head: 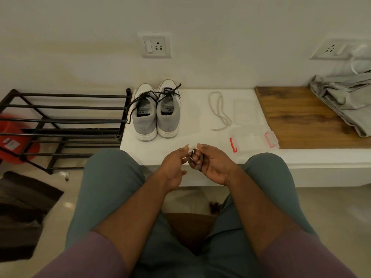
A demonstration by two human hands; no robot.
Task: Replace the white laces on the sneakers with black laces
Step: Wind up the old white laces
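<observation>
Two grey sneakers (pixel 155 115) with white soles stand side by side on the white ledge (pixel 200 109), heels toward me, both threaded with black laces (pixel 149 97). One loose white lace (pixel 219 110) lies on the ledge to their right. Over the ledge's front edge, my right hand (pixel 212 164) is curled round a small bundle of white lace (pixel 191 148). My left hand (pixel 175 166) pinches the end of that bundle between thumb and forefinger. Most of the bundle is hidden by my fingers.
A clear plastic box with red clips (pixel 254 140) sits on the ledge to the right of my hands. Beyond it lies a wooden board (pixel 297 121) with grey cloth (pixel 345 97). A black shoe rack (pixel 62 125) stands at left, a red container (pixel 14 137) behind it.
</observation>
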